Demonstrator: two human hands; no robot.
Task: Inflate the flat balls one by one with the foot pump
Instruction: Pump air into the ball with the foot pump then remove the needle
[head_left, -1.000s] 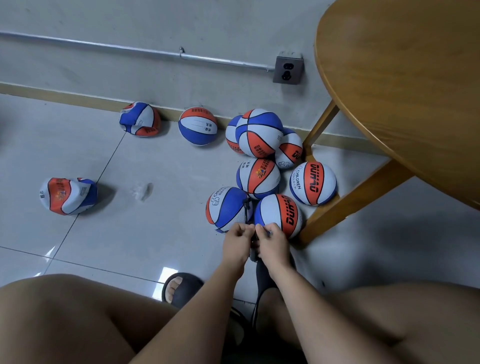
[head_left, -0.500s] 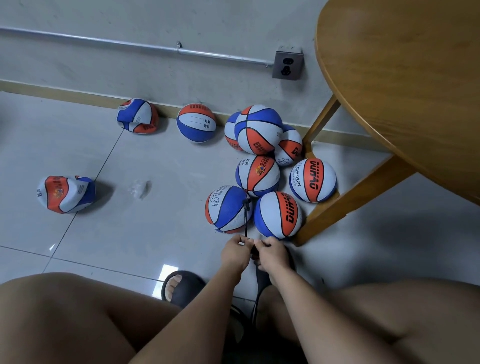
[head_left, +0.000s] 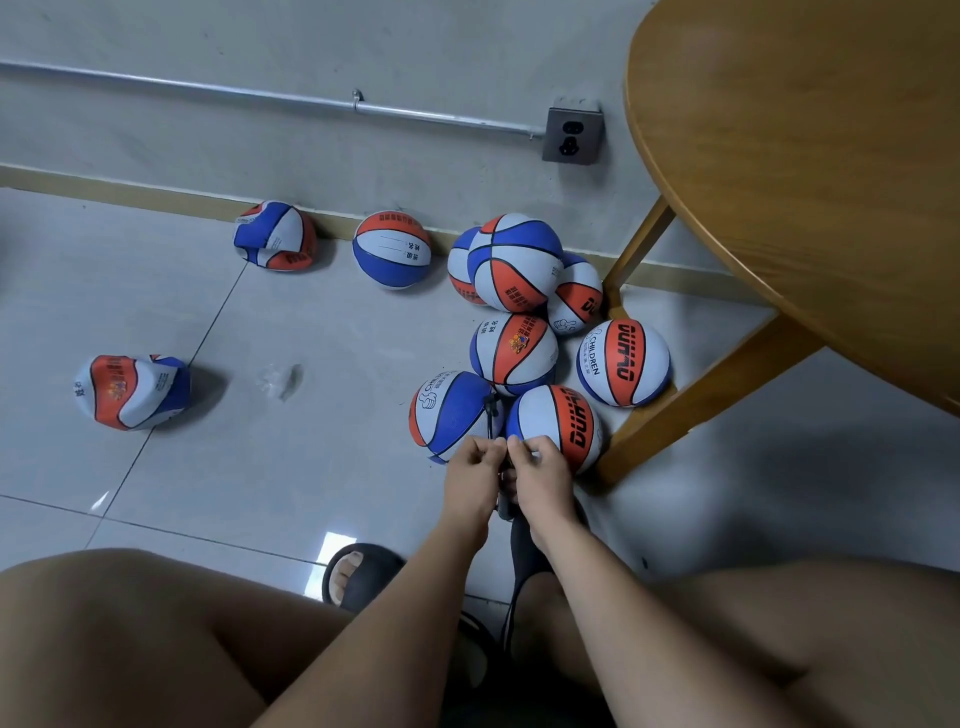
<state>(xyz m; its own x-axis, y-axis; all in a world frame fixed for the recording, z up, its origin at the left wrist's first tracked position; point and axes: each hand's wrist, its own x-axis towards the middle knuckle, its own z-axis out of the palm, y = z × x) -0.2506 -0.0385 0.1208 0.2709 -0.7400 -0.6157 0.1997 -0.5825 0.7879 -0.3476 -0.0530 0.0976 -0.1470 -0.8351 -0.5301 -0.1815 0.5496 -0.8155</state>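
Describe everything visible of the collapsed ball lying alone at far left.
The collapsed ball has orange, white and blue panels split by dark seams, a rubbery look, small dark print and a cartoon logo on an orange panel. It is caved in, creased and folded on its right side. It lies on the grey floor beside a tile joint, touching nothing else, its shadow falling to the right.

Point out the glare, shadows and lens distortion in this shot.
Head view: a bright glare patch on the floor; soft shadows beside the left crumpled ball and under the table; wide-angle distortion bows the wall pipe and baseboard; the left hand, right hand and the hose they pinch look sharp, no motion blur.
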